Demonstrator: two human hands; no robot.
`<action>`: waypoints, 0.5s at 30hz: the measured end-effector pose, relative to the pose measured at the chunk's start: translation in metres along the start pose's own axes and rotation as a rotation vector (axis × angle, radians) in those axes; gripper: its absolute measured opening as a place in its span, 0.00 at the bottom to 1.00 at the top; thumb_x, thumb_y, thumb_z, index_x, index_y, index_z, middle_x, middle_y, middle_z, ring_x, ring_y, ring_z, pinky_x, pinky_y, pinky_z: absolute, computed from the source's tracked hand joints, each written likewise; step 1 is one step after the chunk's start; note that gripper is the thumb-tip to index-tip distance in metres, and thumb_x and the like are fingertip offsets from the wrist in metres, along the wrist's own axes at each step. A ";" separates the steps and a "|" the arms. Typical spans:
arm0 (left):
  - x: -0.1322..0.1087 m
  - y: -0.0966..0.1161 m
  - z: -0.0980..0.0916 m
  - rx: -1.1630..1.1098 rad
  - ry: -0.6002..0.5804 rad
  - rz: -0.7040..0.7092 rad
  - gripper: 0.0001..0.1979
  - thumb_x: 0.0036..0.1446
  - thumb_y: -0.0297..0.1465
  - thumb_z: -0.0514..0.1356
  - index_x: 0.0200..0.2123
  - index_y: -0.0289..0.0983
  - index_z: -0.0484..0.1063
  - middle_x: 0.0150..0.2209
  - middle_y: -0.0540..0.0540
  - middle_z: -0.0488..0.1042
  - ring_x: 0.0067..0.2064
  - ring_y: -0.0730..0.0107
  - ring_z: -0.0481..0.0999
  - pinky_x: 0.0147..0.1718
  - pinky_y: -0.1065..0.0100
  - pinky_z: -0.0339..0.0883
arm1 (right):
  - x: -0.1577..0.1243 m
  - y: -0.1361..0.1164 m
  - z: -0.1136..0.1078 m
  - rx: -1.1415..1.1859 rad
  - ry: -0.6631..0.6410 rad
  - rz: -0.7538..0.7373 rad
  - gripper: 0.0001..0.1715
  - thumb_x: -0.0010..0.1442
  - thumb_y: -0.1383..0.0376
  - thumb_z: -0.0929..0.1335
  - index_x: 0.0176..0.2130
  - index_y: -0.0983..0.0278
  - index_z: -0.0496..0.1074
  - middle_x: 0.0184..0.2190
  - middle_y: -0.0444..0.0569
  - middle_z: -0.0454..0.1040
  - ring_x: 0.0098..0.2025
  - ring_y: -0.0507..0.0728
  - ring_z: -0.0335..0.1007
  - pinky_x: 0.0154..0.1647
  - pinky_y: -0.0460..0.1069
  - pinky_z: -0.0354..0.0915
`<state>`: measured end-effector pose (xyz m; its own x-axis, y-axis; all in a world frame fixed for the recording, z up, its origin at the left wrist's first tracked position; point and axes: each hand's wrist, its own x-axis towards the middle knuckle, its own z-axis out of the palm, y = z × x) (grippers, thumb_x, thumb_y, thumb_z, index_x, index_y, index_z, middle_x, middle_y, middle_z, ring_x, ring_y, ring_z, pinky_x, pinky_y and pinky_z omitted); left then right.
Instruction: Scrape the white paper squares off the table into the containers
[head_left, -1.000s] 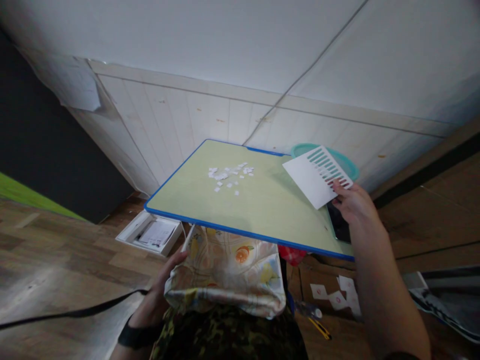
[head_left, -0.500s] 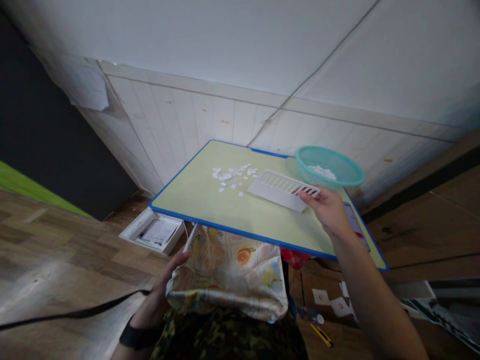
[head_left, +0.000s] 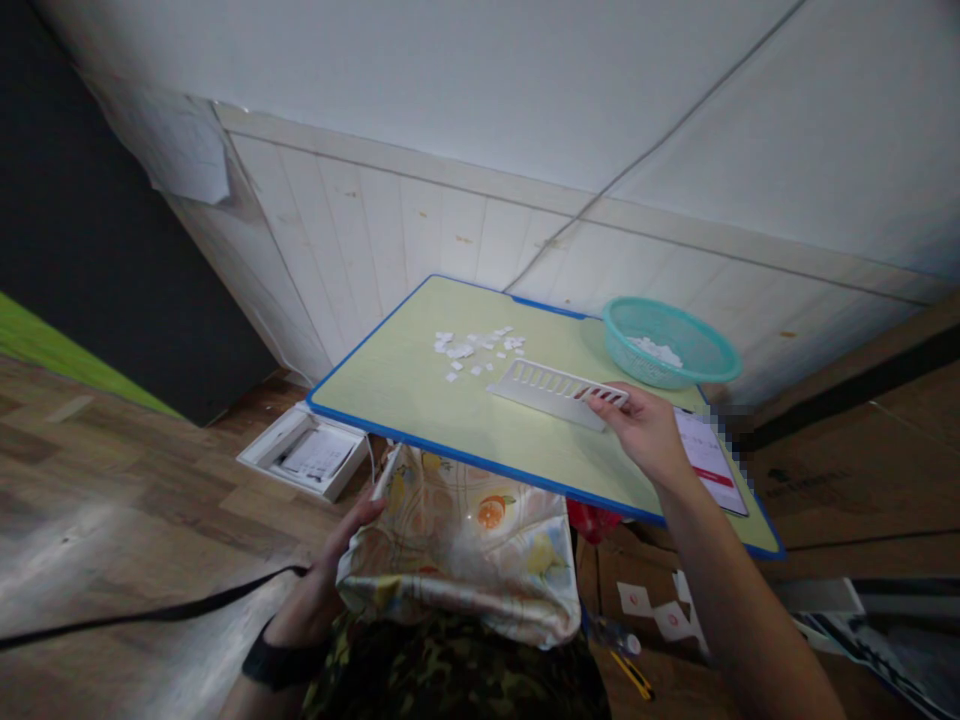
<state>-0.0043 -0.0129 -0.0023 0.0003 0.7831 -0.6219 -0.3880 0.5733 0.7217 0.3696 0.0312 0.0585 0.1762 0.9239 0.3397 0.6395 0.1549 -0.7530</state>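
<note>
My right hand (head_left: 645,430) grips the right end of a white slotted plastic piece (head_left: 544,402), thumb on its near side. The piece is tilted over the tabletop, its left end close to a scatter of small white square pieces (head_left: 463,350). Low on the left, my left hand (head_left: 358,525) is closed on the left rim of a fabric bin (head_left: 457,540) printed with oranges and lemons. The bin stands open at the front edge of the table, against camouflage clothing; some of the left fingers are hidden by its side.
A pale yellow tabletop (head_left: 397,380) has a blue rim. On its back right sits a turquoise basket (head_left: 697,355) with white pieces inside. A lit tablet (head_left: 709,460) lies at the right edge. A white box (head_left: 296,460) and a yellow cutter (head_left: 632,676) are below.
The slotted piece has tilted, so its plain face looks narrower, and moved slightly left and nearer along the table. My left hand keeps its hold on the bin. The view has shifted a little.
</note>
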 end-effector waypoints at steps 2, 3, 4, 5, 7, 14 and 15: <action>-0.002 0.003 0.003 -0.002 0.000 0.016 0.12 0.45 0.29 0.69 0.36 0.42 0.80 0.27 0.50 0.84 0.40 0.56 0.84 0.33 0.68 0.77 | 0.003 0.001 0.002 -0.005 -0.004 -0.008 0.17 0.58 0.53 0.70 0.39 0.62 0.79 0.35 0.49 0.80 0.35 0.58 0.73 0.35 0.51 0.65; -0.003 0.005 0.005 -0.005 0.015 0.026 0.13 0.44 0.28 0.68 0.37 0.42 0.80 0.27 0.50 0.84 0.41 0.56 0.84 0.32 0.68 0.77 | 0.004 0.002 0.002 0.002 -0.003 -0.010 0.18 0.58 0.53 0.70 0.39 0.62 0.79 0.35 0.49 0.80 0.35 0.59 0.73 0.34 0.51 0.66; -0.004 0.006 0.007 -0.009 0.035 0.031 0.14 0.43 0.26 0.68 0.37 0.42 0.80 0.26 0.49 0.84 0.41 0.55 0.83 0.32 0.68 0.76 | 0.006 0.004 0.002 0.011 0.002 -0.008 0.18 0.58 0.52 0.70 0.40 0.62 0.79 0.35 0.49 0.80 0.35 0.59 0.73 0.34 0.51 0.66; -0.005 0.007 0.008 -0.014 0.050 0.034 0.14 0.42 0.25 0.68 0.36 0.41 0.80 0.26 0.49 0.84 0.42 0.55 0.83 0.31 0.68 0.76 | 0.008 0.005 0.002 0.020 0.013 -0.005 0.18 0.57 0.52 0.70 0.40 0.63 0.79 0.35 0.49 0.80 0.35 0.59 0.73 0.34 0.51 0.66; -0.006 0.009 0.008 -0.017 0.068 0.034 0.13 0.41 0.23 0.67 0.33 0.41 0.80 0.27 0.47 0.84 0.42 0.53 0.83 0.30 0.67 0.77 | 0.011 0.008 0.002 0.029 0.038 0.000 0.19 0.57 0.52 0.70 0.40 0.63 0.78 0.33 0.49 0.80 0.34 0.58 0.73 0.33 0.51 0.65; -0.001 0.001 0.001 -0.033 -0.006 0.057 0.07 0.44 0.24 0.68 0.27 0.42 0.79 0.28 0.49 0.84 0.42 0.57 0.83 0.32 0.69 0.77 | 0.024 0.003 0.007 0.008 0.007 -0.036 0.18 0.57 0.53 0.70 0.38 0.63 0.78 0.32 0.48 0.79 0.31 0.56 0.71 0.31 0.49 0.61; 0.000 0.000 -0.001 -0.044 -0.045 0.046 0.05 0.45 0.26 0.68 0.27 0.42 0.79 0.28 0.49 0.84 0.41 0.58 0.84 0.32 0.70 0.77 | 0.025 0.001 0.007 0.009 0.010 -0.042 0.18 0.57 0.53 0.70 0.38 0.64 0.78 0.31 0.48 0.79 0.31 0.56 0.70 0.31 0.49 0.61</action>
<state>-0.0048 -0.0131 -0.0027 0.0223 0.8189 -0.5734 -0.4283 0.5261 0.7347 0.3693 0.0568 0.0618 0.1566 0.9131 0.3765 0.6399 0.1965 -0.7429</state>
